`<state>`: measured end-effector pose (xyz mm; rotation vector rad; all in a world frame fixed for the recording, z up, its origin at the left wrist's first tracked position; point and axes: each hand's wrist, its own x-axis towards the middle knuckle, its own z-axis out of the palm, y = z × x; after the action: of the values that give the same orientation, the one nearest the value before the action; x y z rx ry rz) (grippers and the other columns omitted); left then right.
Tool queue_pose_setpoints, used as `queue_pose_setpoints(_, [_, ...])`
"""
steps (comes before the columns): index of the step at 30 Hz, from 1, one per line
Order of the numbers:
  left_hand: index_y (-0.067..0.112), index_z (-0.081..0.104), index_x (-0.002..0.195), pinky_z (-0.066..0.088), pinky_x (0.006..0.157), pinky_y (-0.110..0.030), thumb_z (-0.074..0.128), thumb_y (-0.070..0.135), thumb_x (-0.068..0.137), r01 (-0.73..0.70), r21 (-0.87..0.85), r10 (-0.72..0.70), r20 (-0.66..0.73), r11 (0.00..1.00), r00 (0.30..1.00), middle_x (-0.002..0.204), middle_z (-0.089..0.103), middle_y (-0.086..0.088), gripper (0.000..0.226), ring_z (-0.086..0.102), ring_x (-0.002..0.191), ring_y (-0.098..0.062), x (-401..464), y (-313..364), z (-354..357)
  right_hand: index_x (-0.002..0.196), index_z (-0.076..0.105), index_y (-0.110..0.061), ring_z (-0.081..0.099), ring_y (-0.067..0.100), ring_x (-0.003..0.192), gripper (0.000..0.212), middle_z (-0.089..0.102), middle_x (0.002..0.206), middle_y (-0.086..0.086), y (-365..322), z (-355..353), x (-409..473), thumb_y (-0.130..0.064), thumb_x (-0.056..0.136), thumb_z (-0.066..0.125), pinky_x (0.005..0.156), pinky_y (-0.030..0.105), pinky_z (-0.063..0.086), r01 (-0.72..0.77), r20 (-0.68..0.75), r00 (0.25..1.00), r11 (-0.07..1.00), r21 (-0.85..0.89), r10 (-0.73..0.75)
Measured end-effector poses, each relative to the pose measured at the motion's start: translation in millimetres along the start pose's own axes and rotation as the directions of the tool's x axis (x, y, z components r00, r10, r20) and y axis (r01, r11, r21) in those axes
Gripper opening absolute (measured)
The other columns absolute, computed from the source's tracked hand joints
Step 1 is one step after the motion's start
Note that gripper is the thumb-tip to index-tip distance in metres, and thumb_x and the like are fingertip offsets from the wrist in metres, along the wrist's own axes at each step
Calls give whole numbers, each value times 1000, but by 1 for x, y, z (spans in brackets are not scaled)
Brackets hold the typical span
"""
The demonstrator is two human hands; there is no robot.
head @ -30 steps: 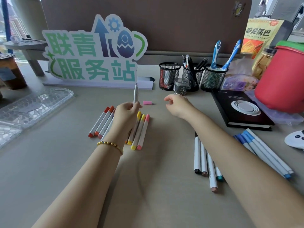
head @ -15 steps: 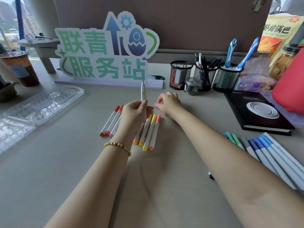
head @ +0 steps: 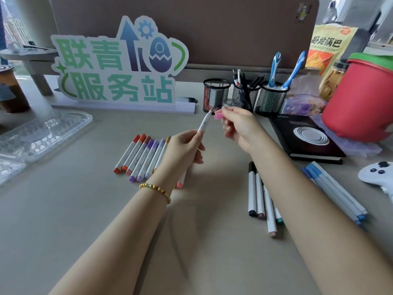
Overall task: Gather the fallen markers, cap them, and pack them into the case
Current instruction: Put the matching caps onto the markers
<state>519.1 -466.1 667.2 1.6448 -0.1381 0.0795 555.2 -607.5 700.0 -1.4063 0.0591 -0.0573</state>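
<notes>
Two bare forearms and hands, with no sleeves in view. The left hand (head: pixel 185 145) has a thin bracelet (head: pixel 156 190) of small round gold beads at the wrist. The right hand (head: pixel 239 125) wears nothing.

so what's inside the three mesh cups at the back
The right mesh cup holds two blue-handled brushes, the middle cup holds dark pens, and the left cup shows nothing sticking out. The mesh hides their bottoms.
</notes>
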Motion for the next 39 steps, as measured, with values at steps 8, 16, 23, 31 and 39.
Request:
queue_pose_setpoints(8, [-6, 65, 96, 42, 41, -19, 48, 22, 97, -78, 164, 66, 72, 983, 995, 61, 54, 1, 33, 44, 38, -5, -6, -4, -7, 74, 56, -11, 32, 6, 47, 25, 58, 63, 1, -1, -14, -4, -12, 97, 47, 45, 15, 29, 91, -71, 993, 992, -81, -97])
queue_pose_setpoints(16, [12, 65, 104, 39, 40, -16, 48, 24, 96, -67, 220, 40, 122, 973, 992, 64, 56, 2, 23, 44, 39, -2, -5, -6, -5, 78, 58, -14, 38, 4, 48, 23, 61, 67, 1, -4, -13, -1, -12, 98, 47, 46, 14, 33, 177, -79, 978, 967, -182, -193])
queue_pose_setpoints(23, [9, 66, 101, 45, 42, -18, 49, 22, 96, -32, 166, 12, 117, 986, 993, 66, 59, 0, 22, 49, 42, -4, -7, -3, -5, 88, 65, -11, 46, 3, 57, 18, 61, 71, -2, 2, -7, -3, -17, 96, 51, 50, 11, 39, 198, 1, 977, 908, -370, -213])
queue_pose_setpoints(31, [0, 64, 94, 57, 58, -21, 46, 16, 98, 183, -84, -163, 201, 980, 966, 72, 68, -6, 25, 68, 58, -12, -7, 6, -7, 111, 68, -11, 54, 2, 71, 24, 63, 80, -7, -2, -12, -6, -19, 96, 51, 59, 12, 41, 246, 113, 969, 821, -515, -219])
queue_pose_setpoints(39, [4, 65, 92, 31, 39, -9, 45, 12, 97, 16, 107, -15, -13, 994, 1000, 59, 51, 0, 22, 38, 33, 0, -1, -1, -2, 109, 69, -6, 58, -3, 77, 26, 68, 93, 4, 8, 3, -5, -15, 97, 47, 65, 7, 40, 345, 122, 933, 742, -575, -339])
